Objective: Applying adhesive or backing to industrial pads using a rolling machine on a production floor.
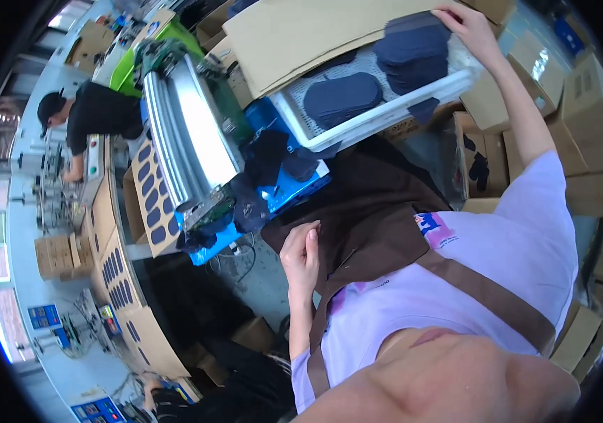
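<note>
My right hand [472, 29] reaches out to the far right and pinches the edge of a dark navy insole [414, 29] on top of a stack. That stack stands in a white plastic tray [386, 125] with a perforated bottom. Beside it in the tray lies another pile of insoles [343, 97]. Close to my body, my left hand [300, 257] is raised in front of the brown apron [368, 204], its fingers curled into a loose fist. Nothing shows in it.
Cardboard sheets [301, 39] cover the tray's far side. Left of the tray stands a machine with a shiny metal roller [195, 127] and a blue base. A co-worker in black [100, 116] is at the left bench [107, 233]. Cardboard boxes [562, 113] crowd the right.
</note>
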The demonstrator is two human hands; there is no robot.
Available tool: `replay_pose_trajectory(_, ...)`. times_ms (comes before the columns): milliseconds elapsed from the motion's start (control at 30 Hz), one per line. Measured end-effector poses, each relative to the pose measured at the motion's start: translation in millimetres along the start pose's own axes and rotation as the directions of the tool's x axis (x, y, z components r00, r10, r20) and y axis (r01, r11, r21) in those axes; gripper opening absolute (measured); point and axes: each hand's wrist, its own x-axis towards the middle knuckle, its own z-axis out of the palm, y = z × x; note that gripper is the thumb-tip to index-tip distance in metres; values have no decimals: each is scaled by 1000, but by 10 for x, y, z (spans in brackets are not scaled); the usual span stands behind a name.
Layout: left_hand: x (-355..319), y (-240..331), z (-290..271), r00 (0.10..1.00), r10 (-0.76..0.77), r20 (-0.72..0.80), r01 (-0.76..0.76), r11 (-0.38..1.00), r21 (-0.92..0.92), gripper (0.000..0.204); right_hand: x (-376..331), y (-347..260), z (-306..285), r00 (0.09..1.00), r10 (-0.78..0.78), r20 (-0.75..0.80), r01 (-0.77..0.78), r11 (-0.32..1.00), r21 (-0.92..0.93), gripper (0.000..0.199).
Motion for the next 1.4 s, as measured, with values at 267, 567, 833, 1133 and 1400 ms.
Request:
replay_pose_trajectory(267, 215, 110, -385, 969, -67, 237, 101, 986, -136, 19, 1053, -1305, 393, 860, -266, 436, 100, 925, 365, 20)
replay_pose_trajectory(567, 530, 456, -1113, 894, 166, 416, -34, 951, -307, 28, 1557, -2663, 1845, 778, -189, 599, -329, 690, 644, 17)
replay_pose_trajectory(833, 789, 642, -2061, 921, 146, 360, 4, 923, -384, 31, 1579, -2813, 2407, 730, -29, 683, -583, 496, 643, 15)
replay_pose_trajectory(1133, 1685, 282, -2626, 999, 43, -28, -51, 856, -515, 29, 1645, -3001, 2388, 758, 3, 652, -583, 452, 676, 20)
replay_pose_trajectory(1400, 2073, -74, -2726, 999, 36, -40, -53, 783, -620, 25, 1561, -3013, 2269, 674, -41, 738, -478, 737, 478, 16)
